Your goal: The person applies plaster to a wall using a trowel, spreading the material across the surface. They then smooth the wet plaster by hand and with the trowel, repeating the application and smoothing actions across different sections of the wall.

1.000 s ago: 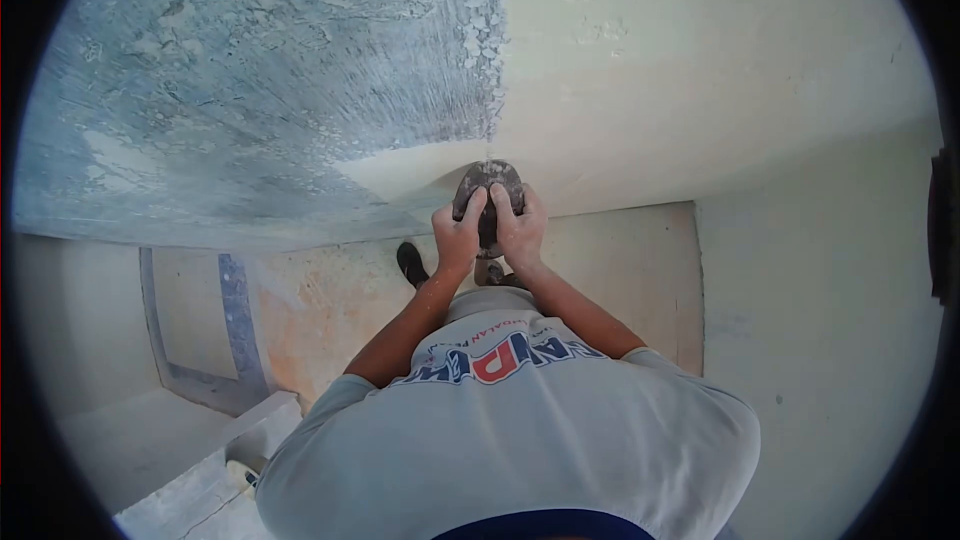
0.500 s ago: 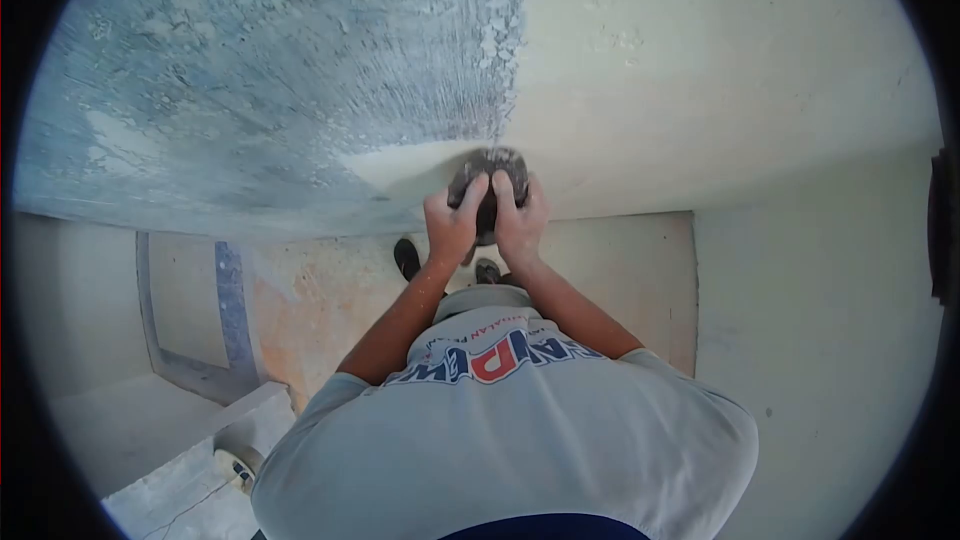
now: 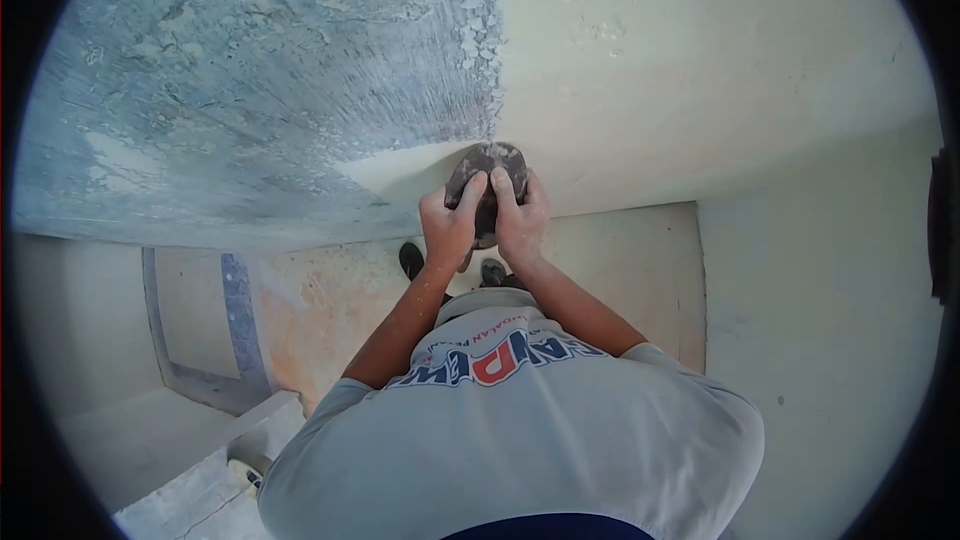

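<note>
Both hands grip a dark, dusty, oval pad point(image 3: 487, 202) against the wall, low down in front of my body; its exact kind I cannot make out. My left hand point(image 3: 447, 225) is closed round its left side, thumb lying on the near face. Around the right side wraps my right hand point(image 3: 522, 220), its thumb beside the other one. Pale dust coats the fingers. Above and left of the pad, the wall has a rough blue, scraped surface point(image 3: 330, 70). To the right is smooth cream wall point(image 3: 680, 70). A pale smooth wedge point(image 3: 405, 168) lies just left of the pad.
My feet in dark footwear point(image 3: 411, 259) stand on a dusty, stained floor point(image 3: 335, 290). A side wall point(image 3: 820, 320) rises at right. At lower left are a blue-edged recess point(image 3: 200, 310) and a pale ledge point(image 3: 210, 490) holding a round item point(image 3: 247, 475) with a cord.
The view has shifted slightly, so the wall appears further left and the floor a little lower. My hands keep their hold on the pad, with hardly any movement.
</note>
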{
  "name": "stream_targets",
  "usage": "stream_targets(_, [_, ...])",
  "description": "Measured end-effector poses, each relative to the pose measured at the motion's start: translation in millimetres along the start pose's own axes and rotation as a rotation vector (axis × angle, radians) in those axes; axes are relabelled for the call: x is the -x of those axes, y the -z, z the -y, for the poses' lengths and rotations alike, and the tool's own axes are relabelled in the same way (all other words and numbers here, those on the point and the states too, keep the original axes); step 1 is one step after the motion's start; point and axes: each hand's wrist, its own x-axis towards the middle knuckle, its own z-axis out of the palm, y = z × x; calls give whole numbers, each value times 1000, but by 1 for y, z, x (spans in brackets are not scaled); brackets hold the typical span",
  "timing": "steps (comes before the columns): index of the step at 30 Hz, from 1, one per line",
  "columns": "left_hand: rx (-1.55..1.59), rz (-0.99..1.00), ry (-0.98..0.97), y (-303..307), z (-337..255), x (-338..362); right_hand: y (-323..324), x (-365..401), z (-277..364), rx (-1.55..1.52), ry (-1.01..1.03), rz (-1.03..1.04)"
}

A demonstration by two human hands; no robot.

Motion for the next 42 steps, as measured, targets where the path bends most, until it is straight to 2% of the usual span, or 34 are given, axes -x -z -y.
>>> stream_targets(2, [-65, 17, 19, 5, 22, -4, -1, 0, -40, -42, 10, 4])
stream_targets(4, [-57, -13, 53, 3, 33, 0, 1, 7, -43, -79, 16, 1])
stream_targets(5, [-56, -6, 48, 0, 38, 0, 3, 9, -43, -65, 2, -7])
stream_targets(7, [13, -64, -76, -8, 12, -5, -1, -3, -23, -55, -5, -19])
stream_targets(9, [-57, -46, -42, -1, 12, -5, -1, -6, -7, -6, 78, -6])
stream_targets(13, [-28, 3, 10, 4, 62, -3, 7, 6, -86, 50, 22, -17])
stream_targets(14, [-42, -7, 1, 2, 67, 0, 7, 6, -89, 24, 17, -34])
stream_targets(17, [-5, -52, -29, -3, 63, -8, 6, -2, -61, 107, 0, 3])
stream_targets(20, [-72, -6, 5, 5, 72, -7, 2, 2, -89, -12, -21, -19])
stream_targets(23, [-57, -15, 48, 5, 91, 0, 9, 7, -101, 76, -52, -4])
stream_targets(26, [13, -48, 7, -4, 61, -5, 3, 0, -70, 23, -48, -28])
stream_targets(30, [-77, 3, 98, 7, 93, 1, 6, 9, -97, 29, -58, -28])
stream_targets(32, [-58, -33, 53, 3, 90, 9, 9, 11, -93, 86, -116, -19])
stream_targets(36, [-64, -73, -12, -1, 67, -2, 6, 1, -75, 138, -35, -18])
stream_targets(39, [-64, -37, 42, 6, 102, 1, 10, 9, -104, 75, -88, -5])
stream_targets(42, [-84, -27, 49, 3, 104, 6, 11, 12, -93, 95, -104, -9])
